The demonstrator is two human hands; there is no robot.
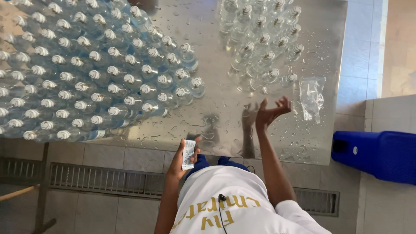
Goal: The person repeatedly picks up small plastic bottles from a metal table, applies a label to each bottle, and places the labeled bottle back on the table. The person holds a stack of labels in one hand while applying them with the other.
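While the left hand (184, 158) pinches a thin, light, bendable stack of small labels (188, 154) by its lower end below the wet steel surface (216, 108), the right hand (271, 112) hovers with fingers spread and empty near capped clear bottles (264, 56).

Single view, head-mounted, looking almost straight down over the person's own chest and both forearms. The table (208, 26) is seen from above and fills the upper frame ahead of the hands; tiled floor and a drain grate (104, 178) show below and behind them. Left hand (184, 158) sits near the camera at lower centre, right hand (271, 113) farther forward over the steel top. Mid-range distance; no second view shares the scene.
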